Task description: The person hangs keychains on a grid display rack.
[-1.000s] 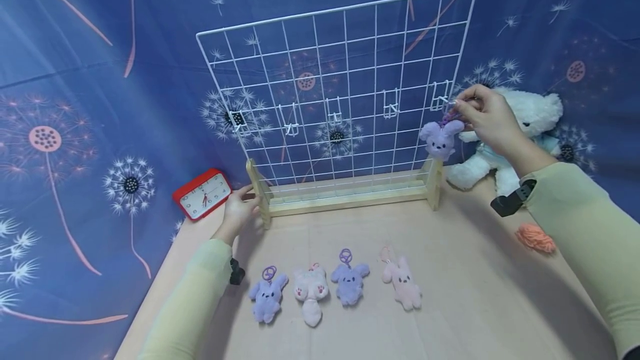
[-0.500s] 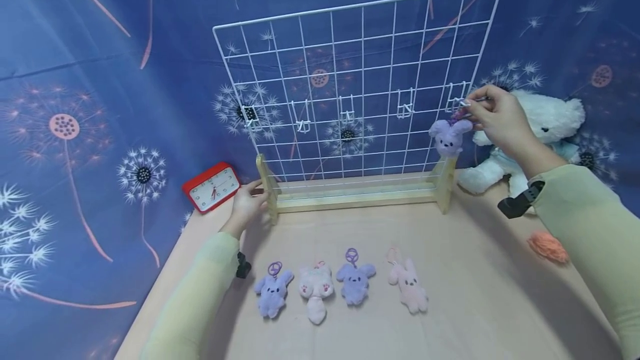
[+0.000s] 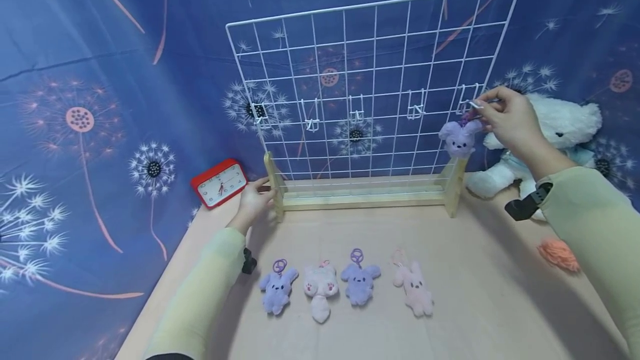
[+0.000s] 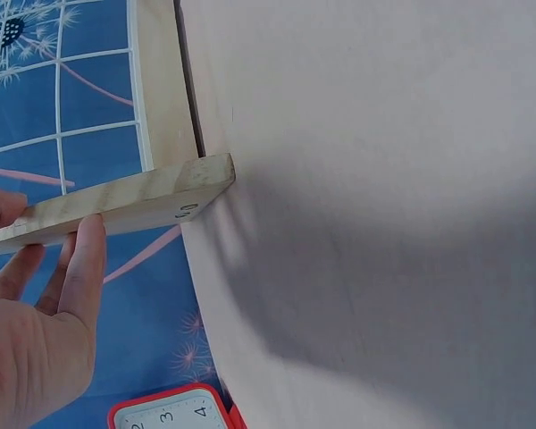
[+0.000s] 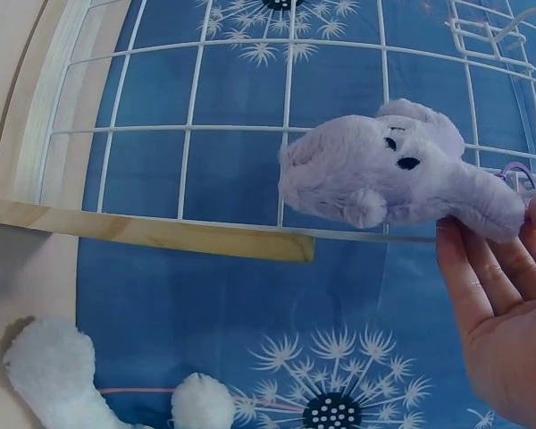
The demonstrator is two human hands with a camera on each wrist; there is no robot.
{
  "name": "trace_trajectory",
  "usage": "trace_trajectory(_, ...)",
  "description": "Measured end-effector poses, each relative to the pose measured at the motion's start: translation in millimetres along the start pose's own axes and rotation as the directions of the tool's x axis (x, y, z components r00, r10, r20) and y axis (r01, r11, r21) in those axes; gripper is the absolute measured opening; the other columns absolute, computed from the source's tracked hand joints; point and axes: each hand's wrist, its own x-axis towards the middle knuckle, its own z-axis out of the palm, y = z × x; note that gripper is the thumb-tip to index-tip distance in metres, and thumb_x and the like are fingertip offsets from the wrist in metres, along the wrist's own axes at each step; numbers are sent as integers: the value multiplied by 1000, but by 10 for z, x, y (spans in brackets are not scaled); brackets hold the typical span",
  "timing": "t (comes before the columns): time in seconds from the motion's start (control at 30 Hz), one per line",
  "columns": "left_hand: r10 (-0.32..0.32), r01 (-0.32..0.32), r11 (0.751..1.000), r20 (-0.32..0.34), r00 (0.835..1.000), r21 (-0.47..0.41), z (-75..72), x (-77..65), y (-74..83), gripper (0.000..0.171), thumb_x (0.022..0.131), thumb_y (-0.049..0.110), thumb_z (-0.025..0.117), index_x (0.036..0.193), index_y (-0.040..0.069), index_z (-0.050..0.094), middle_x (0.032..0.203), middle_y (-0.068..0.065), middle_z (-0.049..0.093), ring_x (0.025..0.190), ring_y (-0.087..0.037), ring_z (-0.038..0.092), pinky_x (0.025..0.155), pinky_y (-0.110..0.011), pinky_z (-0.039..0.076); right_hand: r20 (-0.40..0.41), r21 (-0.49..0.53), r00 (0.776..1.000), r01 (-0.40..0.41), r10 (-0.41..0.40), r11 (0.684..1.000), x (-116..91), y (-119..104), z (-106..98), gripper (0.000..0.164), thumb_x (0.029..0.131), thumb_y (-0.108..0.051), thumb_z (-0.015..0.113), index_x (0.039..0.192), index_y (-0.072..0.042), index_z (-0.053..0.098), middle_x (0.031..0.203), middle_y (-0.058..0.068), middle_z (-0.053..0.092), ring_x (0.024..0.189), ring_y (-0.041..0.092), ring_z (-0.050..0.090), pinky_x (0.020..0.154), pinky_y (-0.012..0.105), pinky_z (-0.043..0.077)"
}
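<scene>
At the right end of a white wire grid rack (image 3: 372,79), my right hand (image 3: 515,118) pinches the purple ring of a lilac plush keychain (image 3: 459,139). The ring is right at the tip of the rightmost white hook (image 3: 467,105). In the right wrist view the lilac plush (image 5: 384,165) hangs beside my fingers (image 5: 469,277), its ring partly hidden. My left hand (image 3: 254,200) grips the left wooden foot (image 3: 273,188) of the rack, thumb on one side and fingers on the other, as the left wrist view also shows on the foot (image 4: 152,192).
On the table lie two lilac plush keychains (image 3: 276,292) (image 3: 361,285), a whitish one (image 3: 321,288) and a pink one (image 3: 416,290). A red clock (image 3: 220,182) stands left, a white teddy bear (image 3: 560,132) and orange yarn (image 3: 559,254) right. Several other hooks (image 3: 415,110) hang on the grid.
The head view has turned a little left, so everything sits further right in it. My right hand has brought the keychain's ring slightly closer to the rightmost hook. My left hand keeps its grip.
</scene>
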Motion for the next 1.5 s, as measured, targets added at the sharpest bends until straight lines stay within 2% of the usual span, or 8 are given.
trace_trajectory(0.27, -1, 1, 1000, 1, 1000, -5, 40, 2, -9, 52, 95, 6, 64, 146, 2, 54, 124, -28, 65, 111, -35, 65, 94, -39, 57, -22, -56, 1000, -11, 10, 998, -16, 16, -7, 32, 104, -44, 53, 117, -15, 59, 87, -25, 62, 77, -6, 57, 63, 10, 49)
trace_trajectory(0.57, -3, 3, 1000, -6, 1000, -14, 9, -10, 6, 52, 96, 6, 64, 147, 2, 54, 125, -28, 64, 111, -36, 64, 93, -39, 58, -73, -124, 997, -23, 14, 992, -6, -11, 38, 48, 103, -46, 53, 122, -3, 60, 92, -18, 63, 72, -9, 54, 59, 7, 47)
trace_trajectory(0.73, 10, -10, 1000, -6, 1000, -2, 4, -5, 2, 52, 96, 6, 64, 147, 1, 54, 124, -29, 64, 112, -38, 64, 96, -41, 56, -80, -139, 997, -29, 18, 990, -10, -39, 44, 49, 103, -47, 53, 120, -1, 59, 86, -23, 59, 70, -8, 53, 58, 8, 47)
trace_trajectory(0.9, 4, -4, 1000, -4, 1000, 0, -9, 3, -4, 52, 96, 7, 64, 147, 2, 54, 125, -27, 65, 113, -37, 64, 97, -41, 56, -88, -129, 995, -67, 56, 989, -62, -47, 57, 51, 104, -50, 48, 121, -3, 58, 83, -24, 56, 69, -9, 54, 57, 12, 45)
trace_trajectory(1.07, 3, -3, 1000, 0, 1000, -7, -2, 7, 5, 52, 96, 7, 64, 146, 1, 54, 124, -28, 65, 113, -37, 64, 96, -41, 56, -154, -111, 986, -78, 61, 991, -183, -19, 72, 35, 105, -51, 42, 116, -19, 53, 88, -16, 55, 69, -9, 52, 57, 17, 42)
trace_trajectory(1.27, 1, -1, 1000, 0, 1000, -7, -10, 9, 16, 53, 96, 7, 64, 147, 0, 52, 126, -28, 64, 115, -38, 63, 97, -41, 56, -267, -105, 962, 18, -46, 994, -346, 77, 112, 8, 107, -43, 44, 109, -35, 47, 84, -15, 49, 66, 0, 46, 54, 19, 36)
trace_trajectory(1.37, -8, 8, 1000, -4, 1000, -5, -11, -1, 18, 53, 96, 6, 64, 147, 1, 53, 126, -28, 64, 116, -36, 62, 98, -41, 55, -322, -79, 937, 117, -137, 990, -420, 134, 168, 2, 107, -34, 49, 109, -35, 49, 78, -17, 50, 62, 2, 45, 55, 17, 34)
trace_trajectory(1.5, -14, 14, 1000, -5, 1000, -2, -1, -1, 20, 52, 96, 6, 64, 147, 1, 53, 126, -27, 64, 116, -36, 62, 98, -41, 55, -339, -54, 914, 217, -223, 975, -543, 222, 267, 7, 106, -27, 51, 112, -26, 55, 75, -19, 52, 62, 2, 44, 56, 16, 33)
